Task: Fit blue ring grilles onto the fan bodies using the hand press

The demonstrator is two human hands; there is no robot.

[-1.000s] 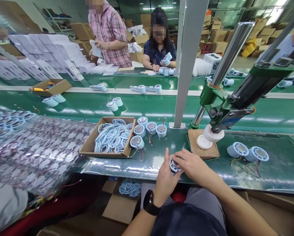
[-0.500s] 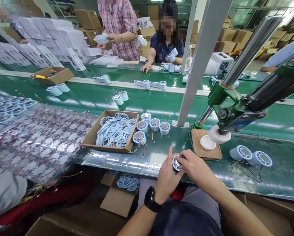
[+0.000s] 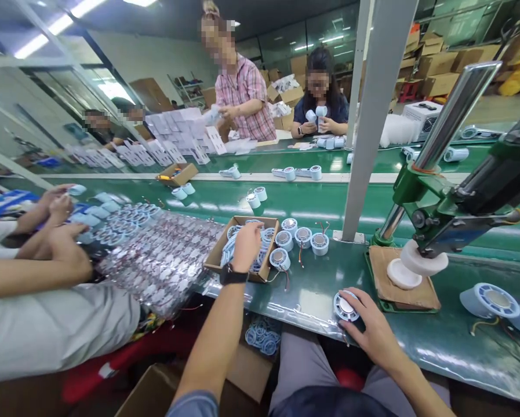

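My left hand (image 3: 247, 246) is over the cardboard box (image 3: 214, 267) of light-blue plastic rings (image 3: 229, 246). Its fingers are curled together at the box's right part; whatever they hold is hidden. At the table's front edge, my right hand (image 3: 368, 321) has thumb and fingers around a round light-blue fan housing (image 3: 345, 306) with a silver disc in its top. That housing stands upright on the green table. Several similar housings (image 3: 303, 236) with thin wires stand just right of the box.
A green hand press (image 3: 420, 214) with a white round pad (image 3: 404, 273) stands to the right. Two more housings (image 3: 490, 300) lie beyond it. A grey post (image 3: 364, 127) rises behind. Wired parts in clear plastic (image 3: 168, 260) cover the left, beside a co-worker's arms (image 3: 46, 249).
My left hand has left the housing and moved left to the ring box. The housing now stands on the table in my right hand. The view has swung left and up.
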